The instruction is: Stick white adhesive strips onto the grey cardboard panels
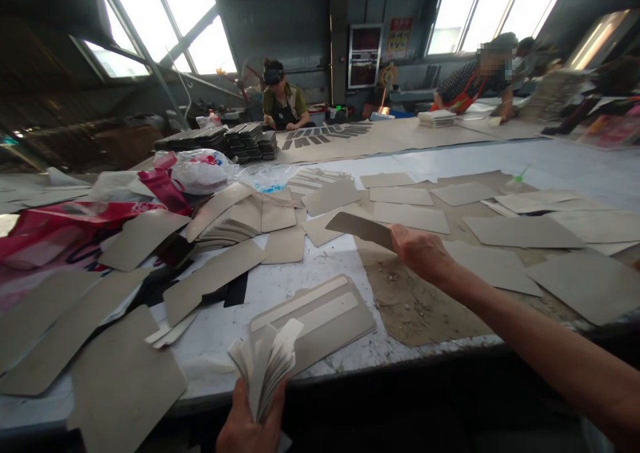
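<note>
At the table's front edge, my left hand (253, 420) is closed round a fanned bundle of narrow pale strips (270, 363). Just beyond it lies a grey cardboard panel (320, 323) with pale strips laid along its surface, its near corner hidden behind the bundle. My right hand (420, 253) reaches over the middle of the table, fingers closed on the end of a grey cardboard piece (361, 230). That piece is tilted above the table and points left. Beneath my right hand is a brown sheet (415, 306) scattered with scraps.
Loose grey panels (520, 232) cover the right side. A fanned stack of card (230, 223), plastic bags (200, 170) and more panels (130, 380) crowd the left, some overhanging the edge. Across the table, a person (284, 103) sits and another person (475, 80) leans over a work surface.
</note>
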Demonstrator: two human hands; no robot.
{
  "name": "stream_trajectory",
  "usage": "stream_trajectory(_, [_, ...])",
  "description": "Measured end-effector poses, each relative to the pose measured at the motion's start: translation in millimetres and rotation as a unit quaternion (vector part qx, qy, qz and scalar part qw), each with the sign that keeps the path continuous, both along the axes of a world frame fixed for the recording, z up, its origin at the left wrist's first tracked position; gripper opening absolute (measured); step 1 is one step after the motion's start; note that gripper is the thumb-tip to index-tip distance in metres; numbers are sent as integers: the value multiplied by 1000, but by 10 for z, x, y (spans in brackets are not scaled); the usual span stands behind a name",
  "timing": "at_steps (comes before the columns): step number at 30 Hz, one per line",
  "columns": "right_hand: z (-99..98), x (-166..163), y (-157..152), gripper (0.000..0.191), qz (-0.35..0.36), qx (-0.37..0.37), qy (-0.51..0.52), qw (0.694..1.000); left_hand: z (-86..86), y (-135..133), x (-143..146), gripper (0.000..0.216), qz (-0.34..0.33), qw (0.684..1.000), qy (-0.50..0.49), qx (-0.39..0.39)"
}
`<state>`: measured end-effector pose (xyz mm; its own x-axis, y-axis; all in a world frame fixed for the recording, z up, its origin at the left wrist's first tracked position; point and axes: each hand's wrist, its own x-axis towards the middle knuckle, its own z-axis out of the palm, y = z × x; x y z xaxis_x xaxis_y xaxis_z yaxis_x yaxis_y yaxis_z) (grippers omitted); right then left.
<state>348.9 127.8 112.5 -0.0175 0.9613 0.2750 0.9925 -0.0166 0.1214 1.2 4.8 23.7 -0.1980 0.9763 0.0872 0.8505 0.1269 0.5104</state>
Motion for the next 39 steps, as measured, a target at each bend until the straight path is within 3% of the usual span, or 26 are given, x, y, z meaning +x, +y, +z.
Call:
stream_trajectory(5, [44, 135, -386, 26, 14, 57, 53, 997, -10, 177, -114, 38, -184, 978, 89, 51])
stream_trajectory(7, [47, 209, -520, 29, 20, 75, 66, 995, 13, 264, -83, 40, -229, 965, 125, 32])
stream_trajectory(10, [101, 335, -671, 30, 20, 113, 50, 992, 62, 375, -14, 46, -258, 951, 166, -34])
stream_trajectory(13, [222, 430, -767, 30, 13, 169, 5, 985, 87, 447, 60, 45, -243, 952, 172, -71])
stream_trajectory(17, [304, 408, -901, 28, 79, 237, -39, 968, 120, 532, 185, 46, -204, 959, 171, -96])
stream_trajectory(20, [109, 269, -1080, 28, 172, 222, -23, 959, 175, 618, 284, 42, -162, 967, 163, -108])
stream_trajectory(24, [-438, 28, -1384, 30, 266, 154, 16, 951, 237, 710, 319, 42, -95, 979, 129, -130])
stream_trajectory(28, [-863, -113, -1584, 33, 284, 112, 29, 952, 280, 651, 269, 51, -33, 987, 73, -138])
stream_trajectory(31, [-948, -127, -1613, 34, 272, 111, 43, 955, 335, 484, 313, 45, -38, 986, -74, -147])
stream_trajectory(32, [-938, -125, -1612, 32, 270, 110, 52, 955, 356, 415, 359, 42, -45, 970, -174, -165])
stream_trajectory(33, [-912, -127, -1609, 30, 269, 106, 66, 955, 375, 345, 418, 40, -47, 934, -292, -199])
stream_trajectory(35, [-823, -153, -1608, 25, 256, 85, 115, 956, 402, 214, 562, 39, -52, 822, -493, -280])
stream_trajectory(37, [-698, -227, -1612, 22, 229, 43, 204, 951, 406, 112, 706, 38, -74, 723, -601, -333])
stream_trajectory(39, [-563, -354, -1604, 20, 200, -9, 327, 924, 388, 44, 816, 38, -96, 668, -647, -355])
